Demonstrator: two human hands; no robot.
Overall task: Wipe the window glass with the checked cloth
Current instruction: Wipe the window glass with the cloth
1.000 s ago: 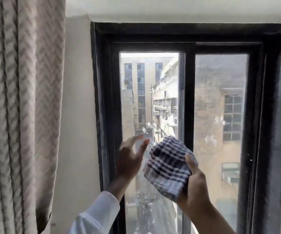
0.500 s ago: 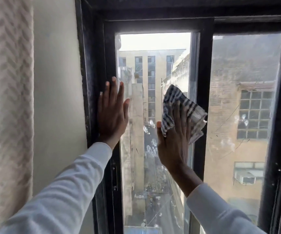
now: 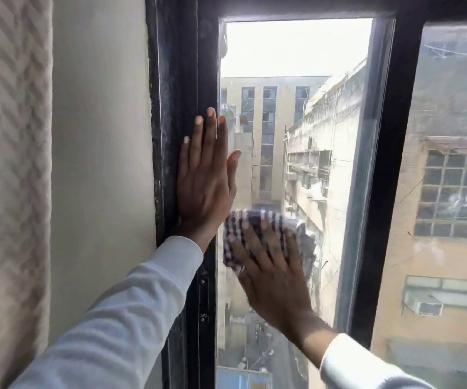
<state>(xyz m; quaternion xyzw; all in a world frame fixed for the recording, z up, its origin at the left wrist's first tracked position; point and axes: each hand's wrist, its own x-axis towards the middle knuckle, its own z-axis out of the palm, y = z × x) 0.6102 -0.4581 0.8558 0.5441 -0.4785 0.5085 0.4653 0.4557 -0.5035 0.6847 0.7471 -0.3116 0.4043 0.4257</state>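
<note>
a pale curtain [image 3: 10,164] with a herringbone weave hangs down the far left, and a strip of cream wall [image 3: 100,136] runs between it and the black window frame [image 3: 176,80]. a second black upright [image 3: 389,164] divides the window, with another pane [image 3: 451,192] to its right that looks dusty and smeared. beyond the glass stand tan buildings and a street far below.

the left hand [image 3: 205,181] lies flat with its fingers straight and close together, most of the palm on the frame's left upright and the thumb side reaching over onto the window glass [image 3: 291,108]. a white sleeve [image 3: 114,318] covers that arm up to the wrist.

the checked cloth [image 3: 257,234] is pressed against the glass in the lower half of the left pane, just below and to the right of the left hand, close enough that its upper left corner nearly meets the heel of that palm. the right hand [image 3: 274,279] is spread open over the cloth, fingers fanned and pushing it flat, with the cloth showing above and on both sides of the fingertips. the cloth and fingers are blurred.

the cloth's left edge sits right at the frame. to its right there is bare glass up to the middle upright, and a tall stretch of open glass above.
</note>
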